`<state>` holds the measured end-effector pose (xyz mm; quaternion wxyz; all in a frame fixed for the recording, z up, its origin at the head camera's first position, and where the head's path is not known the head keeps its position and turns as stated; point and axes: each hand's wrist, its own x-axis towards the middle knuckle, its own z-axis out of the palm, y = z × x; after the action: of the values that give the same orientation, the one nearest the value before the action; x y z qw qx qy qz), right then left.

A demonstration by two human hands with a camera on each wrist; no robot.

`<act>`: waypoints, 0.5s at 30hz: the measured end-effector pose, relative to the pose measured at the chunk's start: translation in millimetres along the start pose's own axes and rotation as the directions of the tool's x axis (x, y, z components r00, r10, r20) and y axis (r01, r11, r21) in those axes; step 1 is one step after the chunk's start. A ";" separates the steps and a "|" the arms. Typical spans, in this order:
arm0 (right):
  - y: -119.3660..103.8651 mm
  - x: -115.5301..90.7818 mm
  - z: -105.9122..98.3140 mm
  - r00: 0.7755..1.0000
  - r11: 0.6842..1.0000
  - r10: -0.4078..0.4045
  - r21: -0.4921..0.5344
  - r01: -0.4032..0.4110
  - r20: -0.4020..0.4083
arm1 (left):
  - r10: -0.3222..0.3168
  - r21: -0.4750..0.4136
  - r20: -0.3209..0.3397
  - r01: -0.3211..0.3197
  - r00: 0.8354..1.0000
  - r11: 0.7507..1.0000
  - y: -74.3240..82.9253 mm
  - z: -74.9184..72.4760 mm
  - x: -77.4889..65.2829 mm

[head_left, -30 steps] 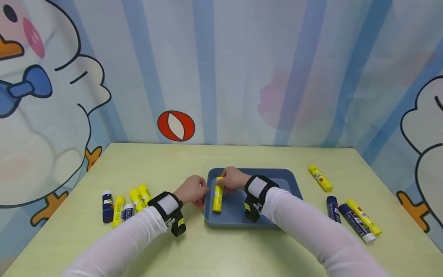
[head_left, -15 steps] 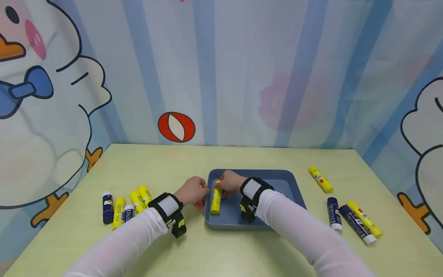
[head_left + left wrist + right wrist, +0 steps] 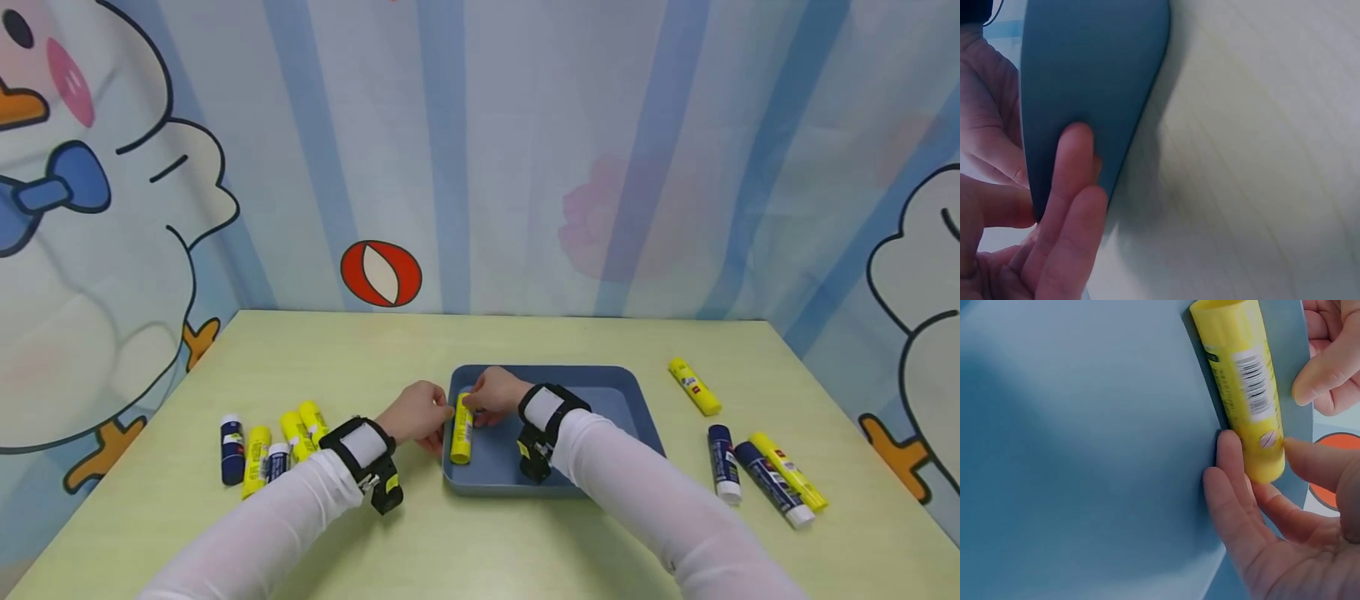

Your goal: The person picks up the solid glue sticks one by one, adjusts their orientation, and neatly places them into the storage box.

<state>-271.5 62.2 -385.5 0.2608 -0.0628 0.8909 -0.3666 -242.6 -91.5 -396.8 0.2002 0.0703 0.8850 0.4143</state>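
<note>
A person's two bare hands work at a blue tray (image 3: 603,408) on a pale table (image 3: 420,542). The left hand (image 3: 417,414) pinches the tray's left wall, thumb inside and fingers outside. The right hand (image 3: 498,394) pinches the far end of a yellow glue stick (image 3: 461,433) between thumb and fingers. The glue stick is inside the tray, lengthwise just beside the left wall; whether it touches that wall I cannot tell. On the table to the left is a group of five sticks (image 3: 257,461), three yellow and two navy, near the left sleeve (image 3: 277,517). To the right lie two yellow sticks (image 3: 694,387) and two navy sticks (image 3: 723,458). Behind hangs a striped cartoon backdrop (image 3: 510,125).
</note>
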 end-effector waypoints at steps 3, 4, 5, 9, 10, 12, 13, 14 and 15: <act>-0.6 -0.8 -1.5 1.000 0.999 0.013 0.032 -0.014 0.005 | -0.005 0.002 -0.002 0.005 1.000 1.000 0.7 0.8 1.3; -0.3 -0.8 -1.8 1.000 0.999 0.014 0.035 -0.014 0.002 | -0.003 0.006 -0.003 0.003 1.000 1.000 1.0 1.2 1.5; -0.2 -1.0 -2.1 1.000 0.999 0.015 0.036 -0.015 0.002 | 0.000 0.009 -0.004 0.000 1.000 1.000 1.5 1.5 1.5; -0.4 -3.7 -4.2 1.000 1.000 0.006 0.026 -0.006 0.002 | 0.016 0.015 -0.003 -0.016 1.000 1.000 3.0 2.1 0.8; -0.5 -4.8 -5.0 1.000 1.000 0.001 0.023 -0.001 0.005 | 0.018 0.015 -0.001 -0.018 1.000 1.000 3.0 2.1 0.8; -0.8 -6.6 -7.1 1.000 1.000 -0.006 0.016 0.006 0.015 | 0.016 0.020 -0.003 -0.016 1.000 1.000 2.4 1.7 0.8; -0.2 -7.0 -8.3 1.000 1.000 -0.015 0.011 0.014 0.020 | 0.014 0.020 -0.004 -0.014 1.000 1.000 1.7 1.5 1.0; 0.0 -7.8 -9.8 0.999 1.000 -0.022 0.006 0.022 0.026 | 0.010 0.021 -0.007 -0.010 1.000 1.000 0.8 1.4 1.2; 0.4 -9.0 -11.7 0.999 1.000 -0.027 0.005 0.027 0.032 | 0.007 0.020 -0.010 -0.007 1.000 1.000 -0.1 1.2 1.5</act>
<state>-269.8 72.5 -375.1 0.2703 -0.0800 0.8849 -0.3708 -243.5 -90.3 -398.0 0.1936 0.0735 0.8899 0.4064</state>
